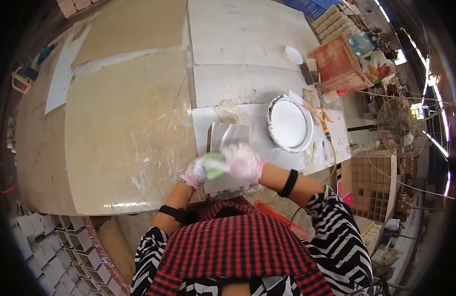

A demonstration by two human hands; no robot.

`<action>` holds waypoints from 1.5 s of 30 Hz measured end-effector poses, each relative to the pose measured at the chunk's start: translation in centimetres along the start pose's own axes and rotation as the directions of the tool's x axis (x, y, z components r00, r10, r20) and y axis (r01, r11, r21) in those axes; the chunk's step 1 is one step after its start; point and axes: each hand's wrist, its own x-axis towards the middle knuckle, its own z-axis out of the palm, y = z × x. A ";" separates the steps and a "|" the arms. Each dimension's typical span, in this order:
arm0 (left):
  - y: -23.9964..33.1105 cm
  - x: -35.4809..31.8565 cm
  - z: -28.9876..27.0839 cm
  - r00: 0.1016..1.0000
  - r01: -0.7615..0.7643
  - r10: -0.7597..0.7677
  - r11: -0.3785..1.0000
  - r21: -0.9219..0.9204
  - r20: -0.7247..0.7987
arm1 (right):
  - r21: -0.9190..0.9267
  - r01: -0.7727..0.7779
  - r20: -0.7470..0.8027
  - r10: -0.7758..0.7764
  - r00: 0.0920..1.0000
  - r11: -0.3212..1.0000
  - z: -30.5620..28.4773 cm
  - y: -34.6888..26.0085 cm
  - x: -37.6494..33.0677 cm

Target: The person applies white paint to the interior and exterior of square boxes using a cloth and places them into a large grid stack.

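Close together at the table's near edge, both my hands wear white-smeared pinkish gloves. My left hand (pixel 194 173) is closed on the edge of a light green flat piece (pixel 216 172) with white paste across it. Against the piece's other side is my right hand (pixel 243 165), curled but smeared by motion, so its grip is unclear. Just beyond them lies a grey-white box-like part (pixel 230 134) with a glossy white streak. To the right stands a round tub (pixel 289 123) of white paste, its rim crusted, with a flat blade (pixel 296 98) across it.
A crumpled beige cloth (pixel 233 112) lies beyond the box-like part. Right of the tub are an orange-and-black tool (pixel 326 129) with a cable and a small knife (pixel 324 150). A white bowl (pixel 293 55) and a reddish crate (pixel 336 64) stand farther back. A fan (pixel 398 123) is off the right side.
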 end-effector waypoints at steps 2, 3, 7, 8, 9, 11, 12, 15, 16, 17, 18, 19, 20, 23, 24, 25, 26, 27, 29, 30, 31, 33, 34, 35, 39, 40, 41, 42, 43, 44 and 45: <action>-0.2 0.2 0.1 0.999 -0.009 0.011 0.998 0.062 -0.035 | 0.028 -0.134 -0.178 0.136 0.975 0.991 1.1 3.4 2.2; -0.3 0.2 0.5 0.999 0.037 -0.040 0.982 -0.184 -0.011 | 0.070 -0.235 -0.204 0.244 0.948 0.970 1.2 4.9 3.1; -0.8 0.6 0.7 1.000 0.019 -0.022 0.981 -0.191 -0.015 | 0.159 -0.298 -0.162 0.322 0.933 0.941 1.0 7.3 3.7; -1.1 0.3 0.6 0.999 -0.023 0.025 0.999 0.044 -0.048 | 0.128 -0.212 -0.120 0.227 0.966 0.969 0.9 5.5 3.2; -1.8 0.5 0.2 0.983 -0.162 0.170 0.981 0.107 -0.066 | 0.097 -0.113 -0.079 0.121 0.990 0.989 0.6 4.1 2.9; -2.9 0.7 -0.6 0.901 -0.401 0.427 0.885 0.237 -0.073 | 0.055 -0.002 0.244 -0.011 0.970 0.998 -1.6 -0.7 2.8; -2.8 0.5 -0.3 0.941 -0.317 0.328 0.941 0.120 -0.083 | 0.035 -0.004 0.092 0.001 0.996 0.999 -1.2 -0.1 2.9; -1.2 0.0 0.8 0.999 -0.030 0.023 0.963 -0.268 -0.027 | 0.061 -0.220 -0.115 0.226 0.967 0.974 1.4 5.2 4.4; -1.1 0.1 0.7 0.998 0.058 -0.061 0.912 -0.405 0.004 | 0.099 -0.400 -0.012 0.403 0.915 0.911 1.6 6.9 5.6; -0.9 0.3 0.2 0.990 0.133 -0.135 0.834 -0.536 0.035 | 0.148 -0.486 0.031 0.487 0.873 0.861 0.0 7.2 6.1; -0.6 0.1 -0.5 0.989 0.144 -0.118 0.909 -0.390 0.091 | 0.193 -0.569 0.077 0.565 0.821 0.800 -1.9 7.6 6.0; 0.4 0.3 -1.5 0.984 0.133 -0.100 0.962 -0.239 0.144 | 0.224 -0.643 0.124 0.633 0.764 0.732 -3.6 8.3 5.7; 1.7 0.4 -2.0 0.974 0.114 -0.094 0.990 -0.087 0.208 | 0.384 -0.646 0.027 0.691 0.722 0.660 -2.7 9.1 4.2; 4.7 1.5 -3.9 0.957 0.215 0.056 0.525 -0.823 0.285 | 0.779 -0.528 -0.009 0.848 0.530 0.338 -0.2 9.6 -0.6; 4.5 2.5 -4.8 0.941 0.305 0.054 0.292 -0.906 0.335 | 0.849 -0.501 0.116 0.867 0.485 0.167 -0.8 8.7 -1.8; 5.4 2.3 -5.1 0.944 0.327 -0.098 0.363 -0.873 0.314 | 0.892 -0.453 0.249 0.841 0.480 -0.006 -1.2 7.4 -1.9; 5.7 3.6 -4.5 0.919 0.390 -0.236 0.416 -0.821 0.317 | 0.867 -0.493 0.317 0.847 0.427 -0.076 -1.0 6.9 -2.9; 5.9 4.9 -3.7 0.878 0.456 -0.369 0.459 -0.762 0.303 | 0.836 -0.528 0.383 0.846 0.371 -0.147 -0.8 6.3 -3.9; 3.3 7.4 -2.2 0.872 0.447 -0.388 0.378 -0.811 0.300 | 0.834 -0.501 0.423 0.852 0.307 -0.233 -0.1 4.8 -4.3; 1.8 8.4 -1.4 0.865 0.446 -0.398 0.336 -0.829 0.304 | 0.859 -0.444 0.402 0.873 0.275 -0.255 1.2 4.1 -4.6; 1.3 8.8 -0.6 0.903 0.396 -0.326 0.384 -0.834 0.279 | 0.883 -0.382 0.377 0.896 0.233 -0.273 2.8 3.8 -5.2; 1.0 9.3 1.0 0.956 0.293 -0.163 0.466 -0.835 0.244 | 0.907 -0.040 0.409 0.853 0.325 -0.420 5.7 3.9 -6.8; 1.2 8.9 1.3 0.962 0.274 -0.145 0.490 -0.827 0.232 | 0.878 0.068 0.428 0.840 0.334 -0.474 5.3 3.2 -6.7; 1.8 8.0 1.5 0.967 0.256 -0.128 0.514 -0.819 0.221 | 0.835 0.175 0.444 0.826 0.346 -0.522 4.7 2.6 -6.8; 5.5 5.6 2.3 0.987 -0.095 0.141 0.904 -0.416 0.081 | 0.841 0.258 0.347 0.840 0.417 -0.475 2.3 1.1 -7.6; 6.5 5.1 2.5 0.985 -0.084 0.147 0.854 -0.513 0.085 | 0.860 0.245 0.326 0.852 0.410 -0.447 1.2 0.6 -7.6; 7.7 4.7 2.5 0.987 0.125 0.034 0.472 -0.873 0.159 | 0.878 0.229 0.304 0.861 0.409 -0.419 0.5 0.3 -7.5; 8.4 4.3 2.6 0.959 0.280 -0.025 -0.064 -0.958 0.282 | 0.883 0.213 0.306 0.857 0.415 -0.418 0.4 0.2 -7.7; 8.9 3.9 2.6 0.961 0.275 -0.022 -0.045 -0.960 0.276 | 0.888 0.195 0.307 0.853 0.422 -0.416 0.2 0.1 -8.0; 9.3 3.4 2.6 0.963 0.269 -0.018 -0.026 -0.963 0.270 | 0.894 0.176 0.307 0.850 0.429 -0.412 0.0 -0.1 -8.1; 9.5 3.0 2.5 0.965 0.263 -0.015 -0.007 -0.965 0.263 | 0.901 0.178 0.292 0.856 0.427 -0.396 -0.4 -0.3 -8.0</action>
